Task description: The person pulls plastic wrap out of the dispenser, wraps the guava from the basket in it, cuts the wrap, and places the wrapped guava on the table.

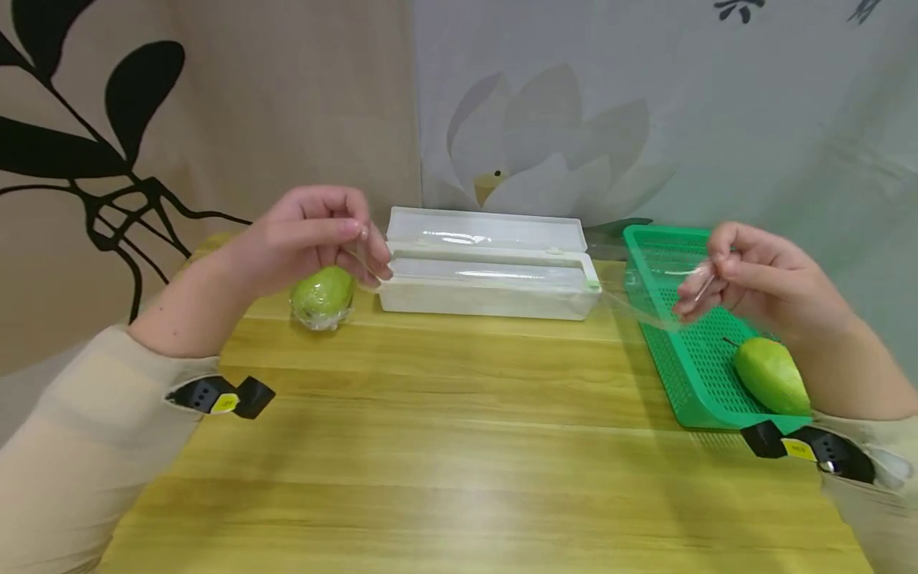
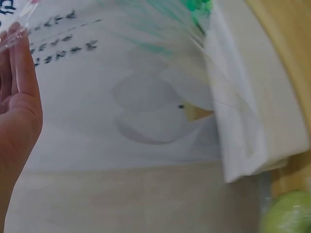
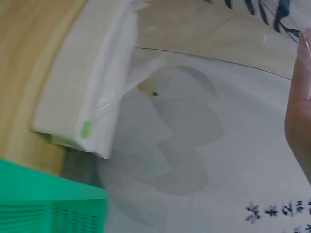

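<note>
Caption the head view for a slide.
Left hand and right hand hold plastic wrap near an open white dispenser, a wrapped green fruit, and a green basket holding a pear.

From head height we look forward and down across the table (image 1: pixel 459 478), wide enough to take in the left hand (image 1: pixel 311 239) at centre left and the right hand (image 1: pixel 767 275) at centre right. From the left wrist we look toward the backdrop (image 2: pixel 87 141), rolled sideways, with the white box (image 2: pixel 257 97) nearer and steep along the right. From the right wrist we see it rolled the opposite way, the box upper left, the green basket (image 3: pixel 48 184) close at lower left. All three views share the box and printed flower (image 1: pixel 552 135).
</note>
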### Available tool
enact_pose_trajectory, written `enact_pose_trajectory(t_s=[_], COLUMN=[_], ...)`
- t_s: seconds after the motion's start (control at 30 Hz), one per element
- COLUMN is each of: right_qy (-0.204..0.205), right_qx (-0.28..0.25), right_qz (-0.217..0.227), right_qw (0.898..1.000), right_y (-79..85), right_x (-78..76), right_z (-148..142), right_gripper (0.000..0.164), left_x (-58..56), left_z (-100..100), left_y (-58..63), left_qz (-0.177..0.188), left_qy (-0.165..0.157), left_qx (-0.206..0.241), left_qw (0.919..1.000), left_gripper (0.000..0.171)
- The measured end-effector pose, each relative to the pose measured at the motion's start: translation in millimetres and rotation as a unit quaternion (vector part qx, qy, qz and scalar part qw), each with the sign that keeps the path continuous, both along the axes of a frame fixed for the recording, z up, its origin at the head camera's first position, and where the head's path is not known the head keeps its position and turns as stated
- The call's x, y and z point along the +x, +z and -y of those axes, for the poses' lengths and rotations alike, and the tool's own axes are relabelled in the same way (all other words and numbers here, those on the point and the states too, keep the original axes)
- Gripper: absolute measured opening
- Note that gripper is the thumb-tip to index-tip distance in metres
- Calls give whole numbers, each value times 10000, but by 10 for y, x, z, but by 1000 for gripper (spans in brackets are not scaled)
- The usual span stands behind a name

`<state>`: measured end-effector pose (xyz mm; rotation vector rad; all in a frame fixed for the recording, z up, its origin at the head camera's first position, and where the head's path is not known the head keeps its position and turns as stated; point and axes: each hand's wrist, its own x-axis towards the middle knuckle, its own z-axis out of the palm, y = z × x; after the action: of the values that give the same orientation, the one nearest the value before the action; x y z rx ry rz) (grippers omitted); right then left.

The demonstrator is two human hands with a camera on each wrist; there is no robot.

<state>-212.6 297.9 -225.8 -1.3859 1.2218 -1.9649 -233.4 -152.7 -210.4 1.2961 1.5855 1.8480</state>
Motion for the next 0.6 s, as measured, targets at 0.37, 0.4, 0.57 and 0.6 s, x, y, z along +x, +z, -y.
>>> enact_pose_trajectory(t_s=[0.37, 0.4, 0.57, 0.6], right_qy=[-121, -70, 102, 123], right_qx=[862, 896, 1144, 1191], right_qz=[642, 663, 977, 1002], right_qw=[9941, 9937, 9886, 9877], right_y=[-547, -578, -712, -740], right_x=[85, 92, 151, 162], right_z=[-21, -10, 39, 47], right_gripper=[36, 36, 34, 35], left_x=[55, 59, 87, 91], left_z=[-10, -13, -22, -21], left_y=[-464, -494, -655, -693], left_qz=[1243, 1274, 1402, 1422], left_qy=[-99, -120, -197, -194], left_qx=[-838, -894, -1251, -1325], left_qw=[9887, 9877, 9820, 9807], left_gripper=[25, 24, 20, 19])
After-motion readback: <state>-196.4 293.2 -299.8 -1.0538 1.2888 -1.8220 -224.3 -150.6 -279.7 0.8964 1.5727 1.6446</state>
